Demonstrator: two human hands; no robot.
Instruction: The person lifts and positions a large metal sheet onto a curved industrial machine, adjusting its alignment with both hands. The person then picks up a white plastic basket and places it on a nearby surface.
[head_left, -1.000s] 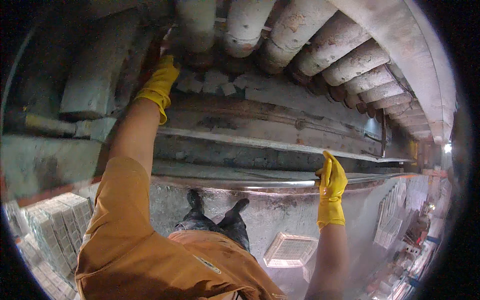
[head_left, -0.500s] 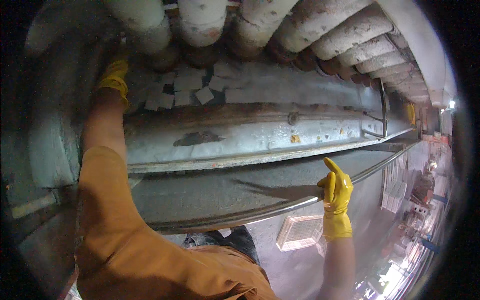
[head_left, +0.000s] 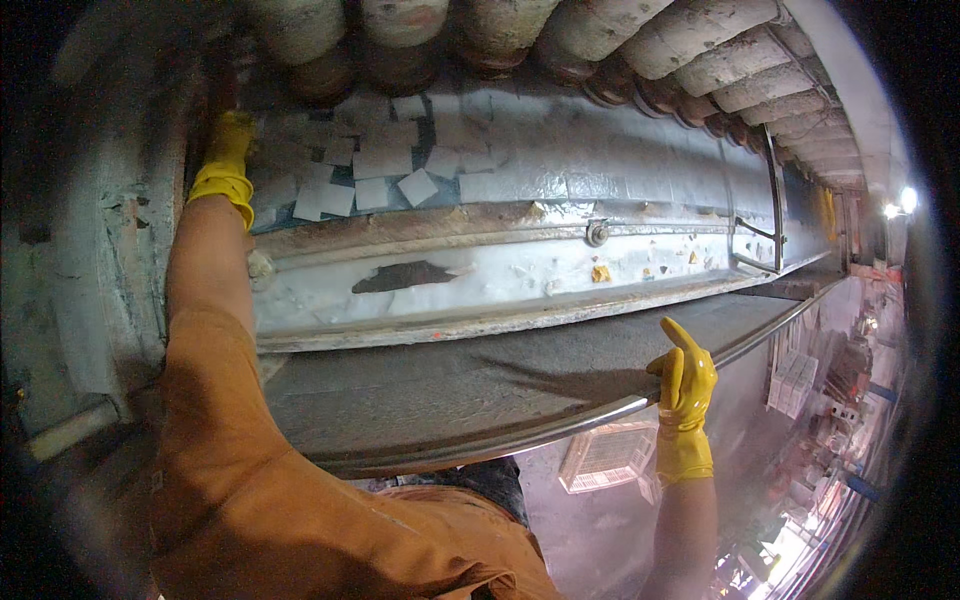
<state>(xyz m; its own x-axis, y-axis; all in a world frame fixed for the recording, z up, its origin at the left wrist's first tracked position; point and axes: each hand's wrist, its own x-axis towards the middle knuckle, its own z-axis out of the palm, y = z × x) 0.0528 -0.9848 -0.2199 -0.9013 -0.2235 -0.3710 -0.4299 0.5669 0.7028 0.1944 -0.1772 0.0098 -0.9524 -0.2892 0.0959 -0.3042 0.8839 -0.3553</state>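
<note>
Over there, the person wears a loose, creased orange-brown top (head_left: 330, 520), its left sleeve (head_left: 205, 370) short and wide. Glossy yellow rubber gloves (head_left: 690, 405) cover the left hand (head_left: 230, 140) and right hand (head_left: 688, 385), the left cuff (head_left: 222, 186) bunched in folds. Dark trousers (head_left: 500, 485) peek out beyond the top.

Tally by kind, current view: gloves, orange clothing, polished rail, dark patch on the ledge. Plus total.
Yellow rubber gloves, on left hand and right hand: 2
Orange fabric top: 1
Long polished metal rail: 1
Dark brown elongated patch: 1
Total: 5
</note>
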